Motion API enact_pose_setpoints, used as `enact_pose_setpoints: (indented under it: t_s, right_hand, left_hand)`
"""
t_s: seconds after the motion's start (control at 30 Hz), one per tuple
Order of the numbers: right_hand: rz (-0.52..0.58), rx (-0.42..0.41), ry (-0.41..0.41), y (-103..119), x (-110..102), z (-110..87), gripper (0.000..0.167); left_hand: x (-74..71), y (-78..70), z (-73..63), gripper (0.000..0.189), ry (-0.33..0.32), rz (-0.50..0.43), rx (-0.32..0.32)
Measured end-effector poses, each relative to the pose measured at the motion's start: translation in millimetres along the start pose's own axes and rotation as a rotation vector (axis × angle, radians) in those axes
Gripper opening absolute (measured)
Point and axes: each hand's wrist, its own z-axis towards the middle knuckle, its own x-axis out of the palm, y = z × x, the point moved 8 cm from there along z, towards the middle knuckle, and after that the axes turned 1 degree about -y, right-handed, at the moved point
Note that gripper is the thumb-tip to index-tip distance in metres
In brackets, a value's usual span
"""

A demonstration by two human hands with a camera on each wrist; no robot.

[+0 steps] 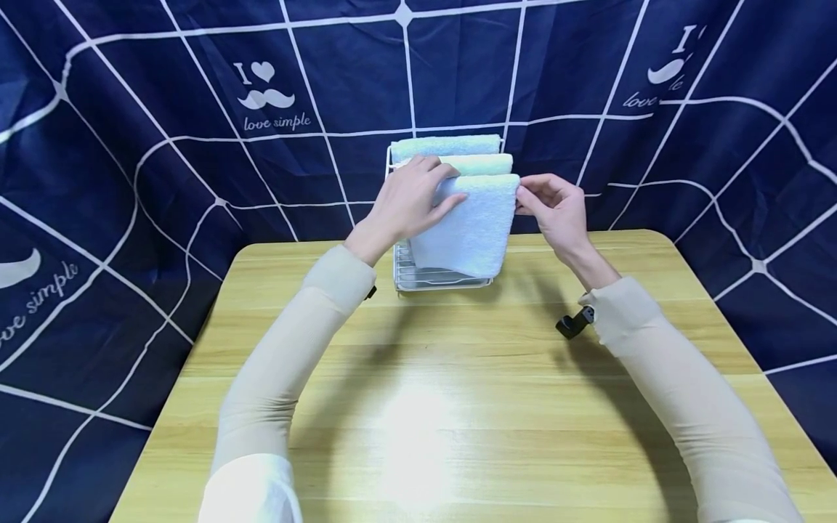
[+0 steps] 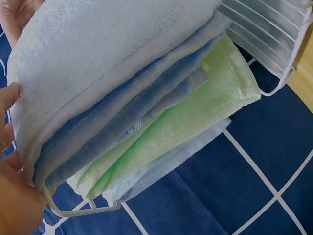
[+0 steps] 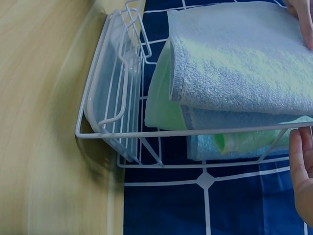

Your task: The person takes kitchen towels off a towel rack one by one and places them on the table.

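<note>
A folded light blue towel (image 1: 474, 225) drapes over the front of a white wire rack (image 3: 195, 132). My left hand (image 1: 413, 197) holds its upper left edge, with the thumb on the front face and the other fingers over the top. At the upper right corner, my right hand (image 1: 556, 212) pinches the same towel between thumb and fingers. Behind it hang a pale green towel (image 2: 210, 98) and another light blue towel (image 1: 451, 144). In the right wrist view, the right fingers (image 3: 297, 156) lie beside a rack rail.
The rack stands at the back edge of a wooden table (image 1: 458, 349), with a tray (image 3: 110, 73) at its base. A dark blue curtain (image 1: 353, 80) with white lines hangs behind and at both sides. A black wrist camera (image 1: 574, 323) sits below the right cuff.
</note>
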Motion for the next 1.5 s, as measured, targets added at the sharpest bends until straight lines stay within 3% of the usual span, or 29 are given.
enact_pose_setpoints:
  t_s: [0.33, 0.6, 1.07, 1.33, 1.5]
  right_hand:
    - [0.013, 0.007, 0.017, -1, 1, 0.9, 0.024]
    - [0.019, 0.002, 0.020, -2, 1, 1.1, 0.023]
    - [0.048, 0.015, 0.001, -5, 1, 1.6, 0.025]
    - [0.048, 0.010, -0.004, -5, -1, 1.5, 0.007]
    - [0.044, 0.018, -0.005, -6, -1, 2.3, 0.014]
  left_hand:
    - [2.3, 4.0, 6.4, 0.043, 0.040, -0.055, -0.040]
    - [-1.1, 8.9, 7.3, 0.037, -0.004, -0.154, -0.029]
    - [-10.9, 14.4, 3.2, 0.031, -0.042, -0.174, -0.006]
    - [-16.7, 17.7, 1.8, 0.031, -0.042, -0.166, -0.022]
    - [-23.2, 19.8, 0.1, 0.030, -0.059, -0.179, -0.023]
